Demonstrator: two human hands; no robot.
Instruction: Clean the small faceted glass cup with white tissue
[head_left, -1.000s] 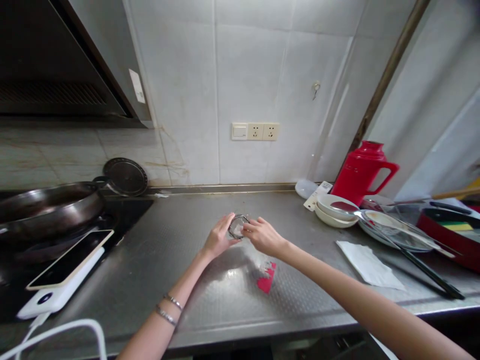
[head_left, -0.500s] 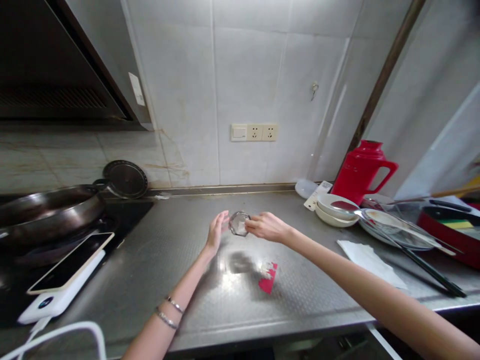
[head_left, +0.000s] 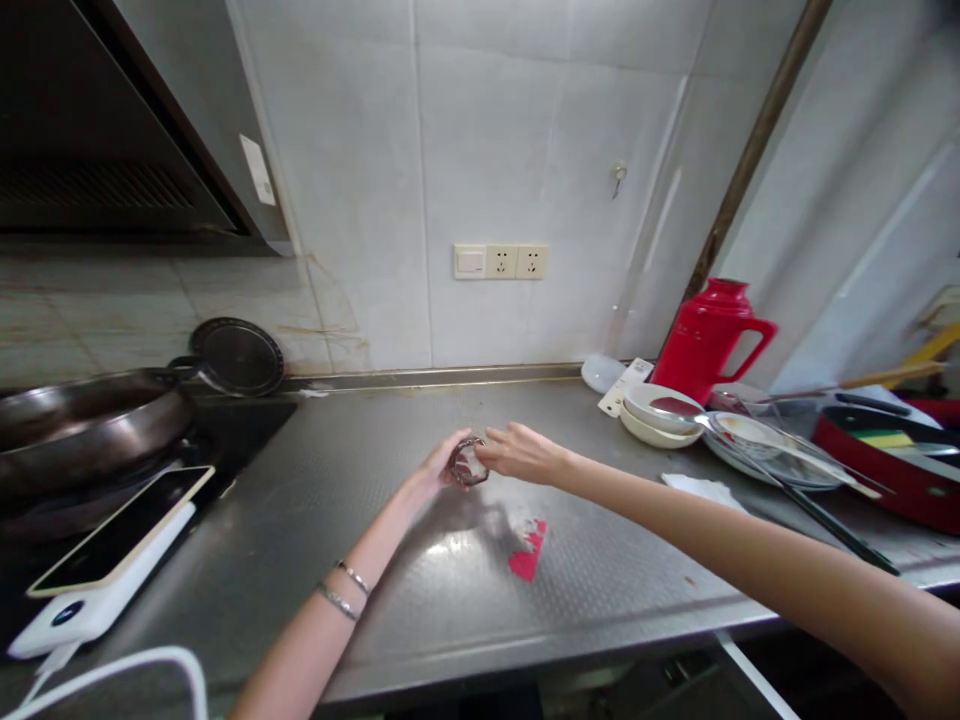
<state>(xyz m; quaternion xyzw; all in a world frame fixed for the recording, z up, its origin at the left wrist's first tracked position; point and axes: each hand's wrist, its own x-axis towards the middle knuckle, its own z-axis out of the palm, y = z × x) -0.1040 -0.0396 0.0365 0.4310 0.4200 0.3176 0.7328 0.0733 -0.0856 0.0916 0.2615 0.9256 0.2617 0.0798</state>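
A small clear glass cup [head_left: 469,462] with a faceted, dark-looking rim is held above the counter, its mouth turned toward me. My left hand [head_left: 441,462] is wrapped around its left side. From the right, my right hand [head_left: 523,455] is closed with its fingertips at the cup's right rim; its thumb and the exact grip are partly hidden. Below and to the right, a torn red scrap [head_left: 529,552] lies on the steel counter [head_left: 420,620].
At left, a large pan [head_left: 90,425] sits on the stove beside a phone [head_left: 124,530] on a white cabled device. At right stand a red thermos jug [head_left: 709,345], stacked white bowls [head_left: 652,432], utensils across plates, a white tissue [head_left: 703,490] and a red pan [head_left: 885,475].
My left hand has closed around the glass cup; before, its fingers were stretched beside it. The cup has tilted and shifted slightly left. The view has turned a little to the right.
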